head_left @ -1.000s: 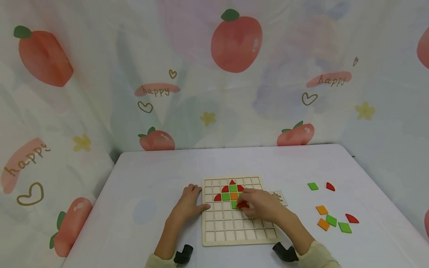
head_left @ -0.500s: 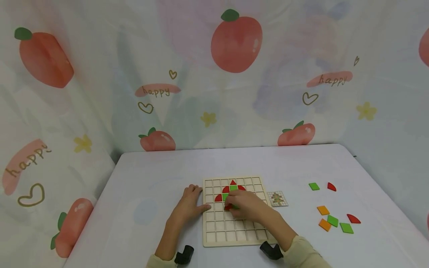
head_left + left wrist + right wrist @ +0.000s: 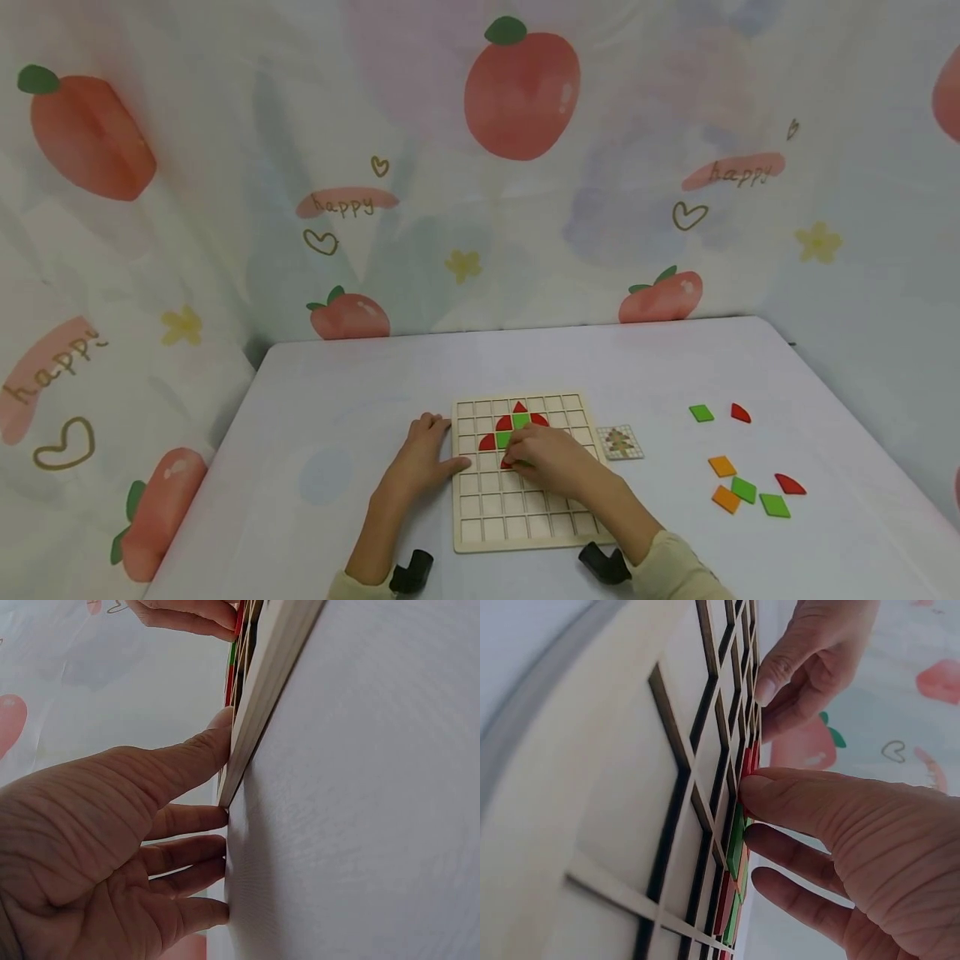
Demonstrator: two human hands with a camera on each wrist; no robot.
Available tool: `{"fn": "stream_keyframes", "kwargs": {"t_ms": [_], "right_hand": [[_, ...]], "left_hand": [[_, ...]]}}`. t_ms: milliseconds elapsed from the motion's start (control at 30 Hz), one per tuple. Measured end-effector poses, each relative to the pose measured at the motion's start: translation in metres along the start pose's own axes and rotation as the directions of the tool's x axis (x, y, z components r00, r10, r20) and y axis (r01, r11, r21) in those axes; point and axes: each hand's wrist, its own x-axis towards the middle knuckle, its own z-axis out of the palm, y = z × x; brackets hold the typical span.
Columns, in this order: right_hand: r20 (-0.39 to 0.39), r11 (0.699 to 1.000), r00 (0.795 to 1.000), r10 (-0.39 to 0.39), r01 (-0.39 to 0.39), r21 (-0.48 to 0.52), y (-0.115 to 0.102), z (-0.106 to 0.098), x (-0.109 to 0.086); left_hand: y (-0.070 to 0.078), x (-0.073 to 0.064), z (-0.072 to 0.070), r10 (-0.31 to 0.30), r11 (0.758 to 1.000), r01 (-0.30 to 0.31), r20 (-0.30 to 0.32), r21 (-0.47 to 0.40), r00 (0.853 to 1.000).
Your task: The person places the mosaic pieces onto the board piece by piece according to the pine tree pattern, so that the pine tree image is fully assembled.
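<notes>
Shifted toward frame centre: our right hand (image 3: 553,461), pinching a red piece (image 3: 506,466), apparently to seat it | Our left hand (image 3: 422,460), fingers extended, seemingly steadies the board (image 3: 492,505).

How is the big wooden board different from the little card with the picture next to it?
The board is much bigger than the card. The board has coloured pieces sitting in its grid, while the card is just printed in colour. The left hand touches the board, but no hand touches the card. Both lie on the table and have squares.
</notes>
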Motion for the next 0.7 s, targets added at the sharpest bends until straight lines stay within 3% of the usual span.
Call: {"fn": "stream_keyframes", "kwargs": {"t_ms": [267, 700], "right_hand": [[-0.019, 1.0, 1.0, -0.001, 0.001, -0.01, 0.002, 0.001, -0.004], [-0.077, 0.995, 0.992, 0.1, -0.1, 0.007, 0.019, -0.013, -0.034]], "left_hand": [[0.001, -0.001, -0.001, 0.004, 1.0, -0.004, -0.005, 0.005, 1.0], [0.001, -0.002, 0.0, 0.016, 1.0, -0.016, -0.025, 0.006, 1.0]]}}
